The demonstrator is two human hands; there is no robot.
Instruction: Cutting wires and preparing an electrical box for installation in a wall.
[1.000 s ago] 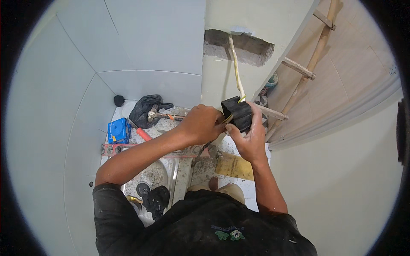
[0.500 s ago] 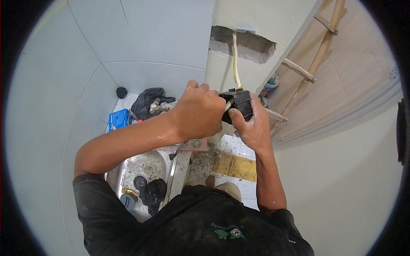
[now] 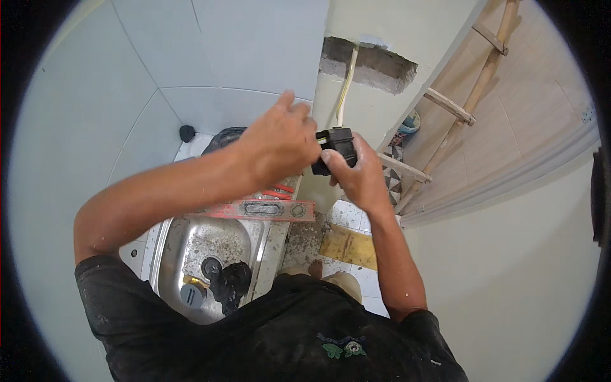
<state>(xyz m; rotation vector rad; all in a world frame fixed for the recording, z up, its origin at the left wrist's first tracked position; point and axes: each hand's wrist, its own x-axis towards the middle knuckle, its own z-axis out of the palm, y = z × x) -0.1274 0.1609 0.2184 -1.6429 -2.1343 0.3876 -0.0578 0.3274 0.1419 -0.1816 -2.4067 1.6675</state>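
Observation:
My right hand (image 3: pixel 361 175) grips a black plastic electrical box (image 3: pixel 338 145), thumb across its near side and fingers around the right. A white and yellow cable (image 3: pixel 347 95) hangs out of a hole in the wall and enters the top of the box. At the box's open left side my left hand (image 3: pixel 280 140) is closed, slightly blurred. A short pale end of the cable shows between that hand and the box; the fingertips themselves are hidden.
A rectangular hole (image 3: pixel 375 67) is cut in the wall ahead. Below on the left, a debris-strewn steel sink (image 3: pixel 216 245) holds a black plastic bag (image 3: pixel 230 283). A red spirit level (image 3: pixel 261 210) lies across its far side. A wooden ladder (image 3: pixel 480 95) leans at the right.
Both hands and the box have shifted a little left. My left forearm has swung left and up, and my left hand has drawn slightly up. The spirit level is more exposed.

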